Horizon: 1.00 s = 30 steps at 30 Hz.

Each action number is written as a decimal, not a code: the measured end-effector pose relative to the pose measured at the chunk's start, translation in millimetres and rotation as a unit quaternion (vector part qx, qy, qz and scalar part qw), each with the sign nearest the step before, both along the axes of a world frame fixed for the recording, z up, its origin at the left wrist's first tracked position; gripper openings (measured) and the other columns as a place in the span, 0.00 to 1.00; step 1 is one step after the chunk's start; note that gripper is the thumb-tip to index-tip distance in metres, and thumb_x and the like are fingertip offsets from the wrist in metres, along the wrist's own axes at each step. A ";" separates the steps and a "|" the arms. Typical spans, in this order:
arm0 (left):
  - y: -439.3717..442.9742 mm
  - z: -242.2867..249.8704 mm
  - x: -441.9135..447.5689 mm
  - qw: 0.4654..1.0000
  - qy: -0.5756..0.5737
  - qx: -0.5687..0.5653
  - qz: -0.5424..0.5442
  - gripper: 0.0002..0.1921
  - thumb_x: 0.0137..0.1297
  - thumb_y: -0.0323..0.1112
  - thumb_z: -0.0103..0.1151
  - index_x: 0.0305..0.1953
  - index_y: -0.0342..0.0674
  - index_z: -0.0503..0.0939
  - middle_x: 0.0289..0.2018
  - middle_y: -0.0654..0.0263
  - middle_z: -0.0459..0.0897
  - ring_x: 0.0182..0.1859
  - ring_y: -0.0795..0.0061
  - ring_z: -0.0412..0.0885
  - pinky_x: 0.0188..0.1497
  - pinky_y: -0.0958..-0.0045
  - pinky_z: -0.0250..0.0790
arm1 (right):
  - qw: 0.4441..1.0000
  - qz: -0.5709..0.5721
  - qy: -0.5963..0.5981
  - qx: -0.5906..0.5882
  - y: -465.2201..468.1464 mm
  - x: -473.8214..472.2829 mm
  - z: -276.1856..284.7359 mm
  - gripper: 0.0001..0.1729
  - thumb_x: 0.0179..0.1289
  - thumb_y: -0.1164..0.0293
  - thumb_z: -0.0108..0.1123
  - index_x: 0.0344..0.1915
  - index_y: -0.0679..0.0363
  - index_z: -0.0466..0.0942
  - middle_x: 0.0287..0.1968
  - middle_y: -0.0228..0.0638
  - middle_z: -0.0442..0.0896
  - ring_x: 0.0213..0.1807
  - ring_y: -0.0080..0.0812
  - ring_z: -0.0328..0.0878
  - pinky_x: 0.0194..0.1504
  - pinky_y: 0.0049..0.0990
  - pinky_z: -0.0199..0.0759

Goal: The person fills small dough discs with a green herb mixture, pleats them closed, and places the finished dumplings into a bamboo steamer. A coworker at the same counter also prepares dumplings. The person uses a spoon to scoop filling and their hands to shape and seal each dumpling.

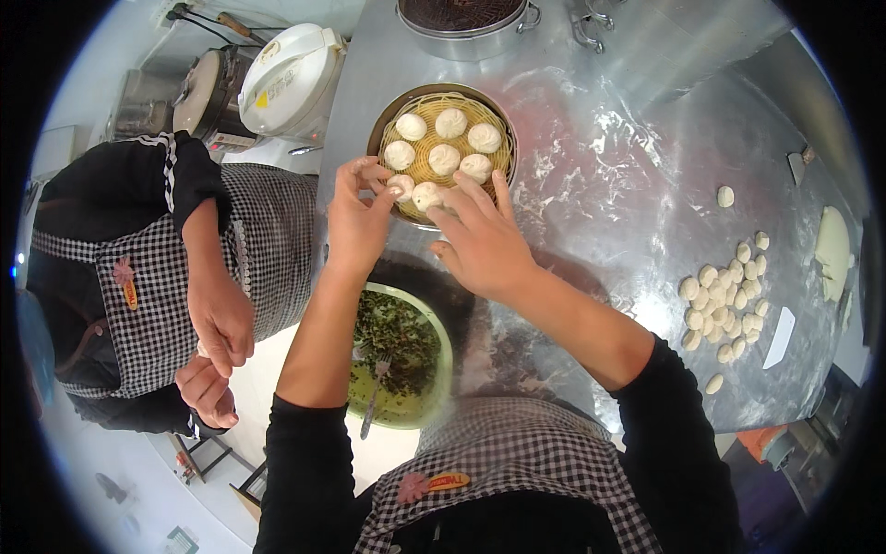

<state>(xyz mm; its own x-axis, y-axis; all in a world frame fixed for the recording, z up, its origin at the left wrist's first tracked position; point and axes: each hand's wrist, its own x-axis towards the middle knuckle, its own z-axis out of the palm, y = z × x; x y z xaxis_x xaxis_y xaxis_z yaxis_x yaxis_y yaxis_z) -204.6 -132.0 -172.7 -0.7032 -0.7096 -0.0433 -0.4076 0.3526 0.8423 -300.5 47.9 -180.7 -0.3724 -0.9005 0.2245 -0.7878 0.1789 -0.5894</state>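
Note:
A round metal steamer (374,138) lined with a woven mat (422,145) holds several pleated white buns, one of them a bun (444,159) near the middle. At its near left edge, my left hand (358,225) has thumb and fingers around a small bun (403,183). My right hand (481,242) is spread beside it, its fingertips at another bun (425,197) and close to the bun (476,167) behind. Just below my hands, a green basin (446,346) contains chopped green filling (398,322) and a fork (377,388).
Several dough pieces (720,298) lie on the floured metal table (588,228), near a white scraper (779,338) and a dough lump (832,253). Another steamer (460,47) stands at the back. At left, a co-worker's hands (218,346) are near a white-lidded cooker (291,79).

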 end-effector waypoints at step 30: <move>-36.4 13.2 -36.7 0.989 -0.089 -0.072 -0.092 0.13 0.62 0.32 0.67 0.47 0.34 0.83 0.37 0.57 0.85 0.37 0.63 0.83 0.44 0.65 0.75 | 0.987 -0.098 -0.018 -0.128 50.1 4.5 -10.2 0.17 0.58 0.79 0.57 0.48 0.57 0.81 0.60 0.42 0.76 0.70 0.49 0.64 0.74 0.57 0.48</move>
